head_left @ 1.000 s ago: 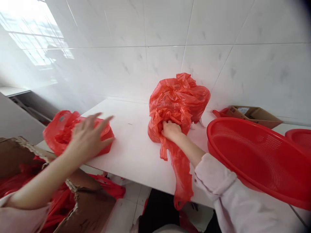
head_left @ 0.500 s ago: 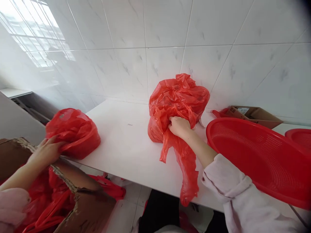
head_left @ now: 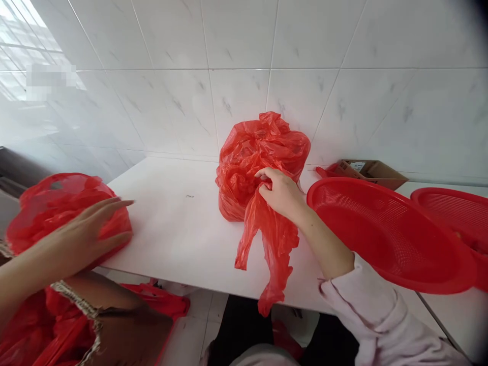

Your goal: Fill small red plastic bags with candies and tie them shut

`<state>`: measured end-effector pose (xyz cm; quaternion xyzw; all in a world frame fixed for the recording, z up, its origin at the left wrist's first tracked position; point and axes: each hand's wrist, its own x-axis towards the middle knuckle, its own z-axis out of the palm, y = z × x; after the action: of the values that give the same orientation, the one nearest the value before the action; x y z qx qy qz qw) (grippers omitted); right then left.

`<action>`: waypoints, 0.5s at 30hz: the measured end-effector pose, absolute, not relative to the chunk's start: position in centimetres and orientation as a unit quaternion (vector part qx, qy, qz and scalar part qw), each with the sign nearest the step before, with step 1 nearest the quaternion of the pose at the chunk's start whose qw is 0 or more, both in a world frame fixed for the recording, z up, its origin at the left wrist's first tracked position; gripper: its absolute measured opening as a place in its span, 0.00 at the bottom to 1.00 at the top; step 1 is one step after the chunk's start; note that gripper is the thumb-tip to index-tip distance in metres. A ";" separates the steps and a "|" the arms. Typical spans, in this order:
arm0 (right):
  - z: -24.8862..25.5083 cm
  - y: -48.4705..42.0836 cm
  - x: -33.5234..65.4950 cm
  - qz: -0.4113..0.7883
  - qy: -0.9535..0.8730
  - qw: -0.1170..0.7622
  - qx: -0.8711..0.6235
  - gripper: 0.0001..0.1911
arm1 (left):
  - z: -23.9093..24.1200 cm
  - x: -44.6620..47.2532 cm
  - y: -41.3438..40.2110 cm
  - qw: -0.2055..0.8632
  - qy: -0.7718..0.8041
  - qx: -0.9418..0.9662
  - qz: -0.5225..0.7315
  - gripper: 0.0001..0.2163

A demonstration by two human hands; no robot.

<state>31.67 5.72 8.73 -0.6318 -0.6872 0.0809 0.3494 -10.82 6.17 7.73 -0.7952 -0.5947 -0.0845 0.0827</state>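
My left hand (head_left: 86, 231) is stretched out, slightly blurred, with fingers apart. It hangs over a rounded red bundle (head_left: 64, 190) of thin plastic at the table's left end; whether a bowl is inside, I cannot tell. Near the wall stands a bulky red plastic bag (head_left: 267, 145), crumpled on top. My right hand (head_left: 282, 195) rests at its front, thumb and forefinger apart with loose plastic about them. Beneath that hand, a limp red plastic strip (head_left: 272, 254) trails to the table's front edge. What the bag holds is hidden.
A large red strainer basket (head_left: 354, 229) stands right of the bag, with a second red basket (head_left: 450, 203) beyond. Behind is a small cardboard box (head_left: 375, 170). At lower left, an opened carton (head_left: 122, 325) holds red plastic bags (head_left: 63, 325). White table (head_left: 171, 223), tiled wall behind.
My left hand has lifted off the left bundle and moved right, its fingers straightening. My right thumb and forefinger have parted at the bag. The view has turned slightly right.
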 end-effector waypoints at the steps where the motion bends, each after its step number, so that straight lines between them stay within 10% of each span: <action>1: 8.8 5.0 31.7 0.073 -0.674 0.373 -0.633 0.16 | 8.0 -8.0 6.1 0.060 -0.560 -0.822 -0.083 0.30; 9: 4.9 -6.6 37.1 0.210 -0.606 0.457 -0.616 0.16 | 6.0 11.6 3.5 0.014 -0.233 -0.953 -0.191 0.29; 15: 2.9 -18.3 55.0 -0.017 -0.255 0.454 -0.854 0.18 | 1.4 18.4 1.9 -0.164 -0.165 -0.964 -0.128 0.34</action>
<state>55.02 -18.32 2.92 -0.8535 -0.2555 -0.0166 0.4538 18.40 1.94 1.37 -0.9640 -0.1651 -0.1282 -0.1644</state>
